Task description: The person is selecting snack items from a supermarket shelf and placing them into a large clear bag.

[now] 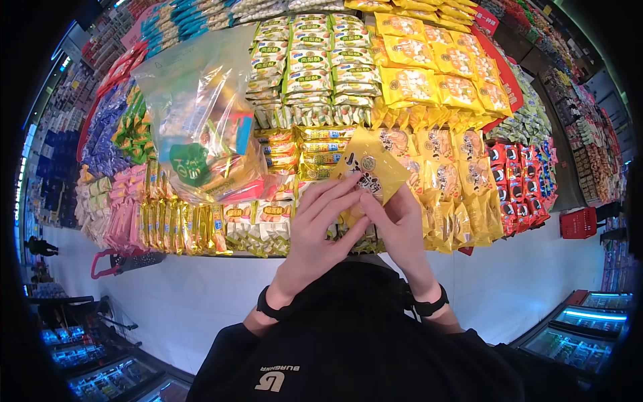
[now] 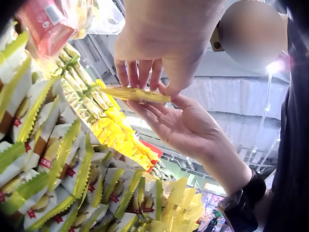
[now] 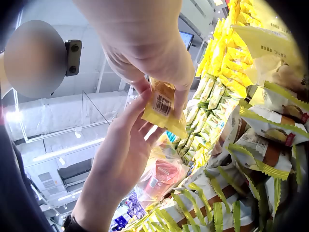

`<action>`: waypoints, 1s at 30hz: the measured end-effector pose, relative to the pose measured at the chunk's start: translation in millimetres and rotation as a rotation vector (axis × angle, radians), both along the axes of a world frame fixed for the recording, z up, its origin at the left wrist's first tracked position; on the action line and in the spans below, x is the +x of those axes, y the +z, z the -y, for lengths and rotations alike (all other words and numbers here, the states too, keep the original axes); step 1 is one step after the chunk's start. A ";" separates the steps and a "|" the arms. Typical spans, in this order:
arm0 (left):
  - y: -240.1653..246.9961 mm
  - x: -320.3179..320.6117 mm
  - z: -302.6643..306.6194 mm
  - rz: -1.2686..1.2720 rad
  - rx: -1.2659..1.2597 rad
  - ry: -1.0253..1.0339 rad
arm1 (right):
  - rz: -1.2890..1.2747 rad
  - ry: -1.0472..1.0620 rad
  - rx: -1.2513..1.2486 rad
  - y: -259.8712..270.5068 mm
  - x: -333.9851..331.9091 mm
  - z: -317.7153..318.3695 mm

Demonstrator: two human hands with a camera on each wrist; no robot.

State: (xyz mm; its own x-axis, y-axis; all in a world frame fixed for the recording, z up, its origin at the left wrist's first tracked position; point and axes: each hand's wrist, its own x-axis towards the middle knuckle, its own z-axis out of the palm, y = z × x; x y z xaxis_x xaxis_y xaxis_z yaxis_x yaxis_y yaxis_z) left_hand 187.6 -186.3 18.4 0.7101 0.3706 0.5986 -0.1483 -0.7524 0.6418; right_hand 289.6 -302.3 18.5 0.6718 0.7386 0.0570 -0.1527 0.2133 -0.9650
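Observation:
A yellow snack packet with dark lettering is held up in front of the display by both hands. The left hand has its fingers across the packet's near left part, with the thumb at the lower edge. From the other side the right hand grips it, thumb on the front and fingers behind. In the right wrist view the packet's back shows a barcode label. The left wrist view shows the packet edge-on between the two hands. Similar yellow packets lie just beyond the right hand.
A clear plastic bag with snacks inside rests on the display's left. White-green packets and yellow bags are stacked at the back. Gold-wrapped bars line the front edge. A red basket stands far right, freezers behind.

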 end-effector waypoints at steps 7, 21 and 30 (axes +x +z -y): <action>3.6 0.1 -4.2 0.053 -0.350 0.122 | -0.038 -0.019 0.014 5.1 5.9 5.4; -9.6 -3.6 -10.5 0.164 -0.944 0.084 | -0.042 -0.041 -0.055 -2.9 5.8 0.9; -7.4 -6.9 -15.8 -0.028 -1.049 0.011 | -0.039 -0.098 -0.013 -2.2 10.4 3.6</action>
State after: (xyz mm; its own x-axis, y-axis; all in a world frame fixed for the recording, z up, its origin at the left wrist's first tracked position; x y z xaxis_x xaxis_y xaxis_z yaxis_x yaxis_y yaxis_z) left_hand 180.7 -170.4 11.1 0.7120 0.7008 -0.0427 -0.1202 0.1816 0.9760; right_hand 300.0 -306.0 16.3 0.7424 0.6696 0.0199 -0.1695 0.2166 -0.9614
